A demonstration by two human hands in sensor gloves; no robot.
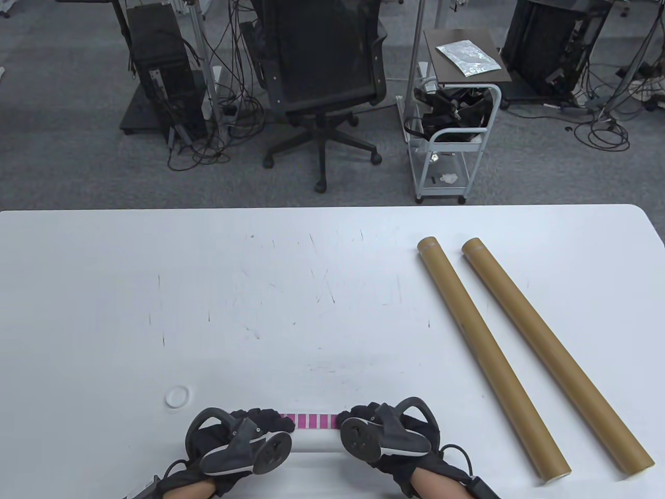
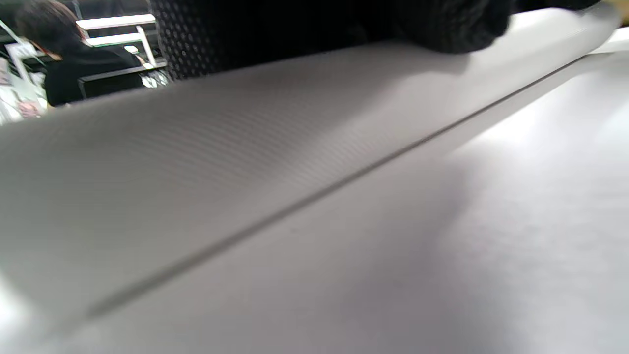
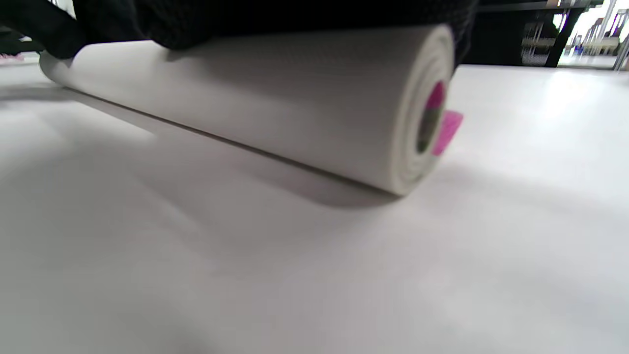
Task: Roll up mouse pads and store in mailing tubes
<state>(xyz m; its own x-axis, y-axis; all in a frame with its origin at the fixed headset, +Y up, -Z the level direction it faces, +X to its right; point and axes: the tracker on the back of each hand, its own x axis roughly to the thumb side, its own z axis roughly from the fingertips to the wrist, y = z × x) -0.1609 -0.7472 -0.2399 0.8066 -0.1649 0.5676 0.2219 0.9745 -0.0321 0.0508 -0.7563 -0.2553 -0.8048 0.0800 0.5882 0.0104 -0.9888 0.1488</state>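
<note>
The mouse pad [image 3: 275,108] lies rolled into a tight white cylinder at the table's [image 1: 311,291] near edge, with the left hand [image 1: 236,442] and right hand [image 1: 387,431] lying over it, fingers curled around the roll. By my judgement rolling is about done; both mailing tubes [image 1: 488,358] lie well apart to the right, so insertion remains.

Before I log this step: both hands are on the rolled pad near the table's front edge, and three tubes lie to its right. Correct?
Not quite: there are two tubes, not three. The table view shows one tube and a second tube side by side. The rest holds: left hand and right hand are on the rolled pad.
</note>
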